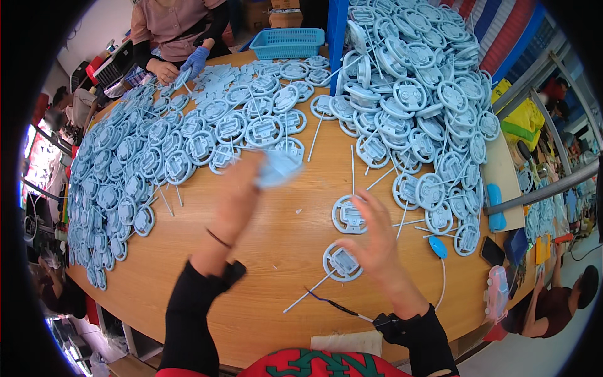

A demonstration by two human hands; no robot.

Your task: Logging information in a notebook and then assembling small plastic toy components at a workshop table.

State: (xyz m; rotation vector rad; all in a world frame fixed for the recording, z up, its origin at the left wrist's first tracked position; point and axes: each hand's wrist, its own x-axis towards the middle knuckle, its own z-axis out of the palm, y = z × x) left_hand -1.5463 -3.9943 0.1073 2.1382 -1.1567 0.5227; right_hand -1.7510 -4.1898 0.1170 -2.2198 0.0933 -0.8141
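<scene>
My left hand (237, 191) is raised over the round wooden table (282, 283) and holds a light blue round plastic part (276, 168), blurred by motion. My right hand (375, 235) hovers with fingers spread over two more round parts lying flat: one at its fingertips (347, 215) and one under its palm edge (342, 262), which has a thin white stick attached. I cannot tell whether the right hand touches either part.
Heaps of the same blue round parts cover the left side (125, 163) and the right back (414, 81) of the table. Loose white sticks (314, 138) lie between. A blue basket (287, 43) stands at the back. Another person (176, 38) works at the far side.
</scene>
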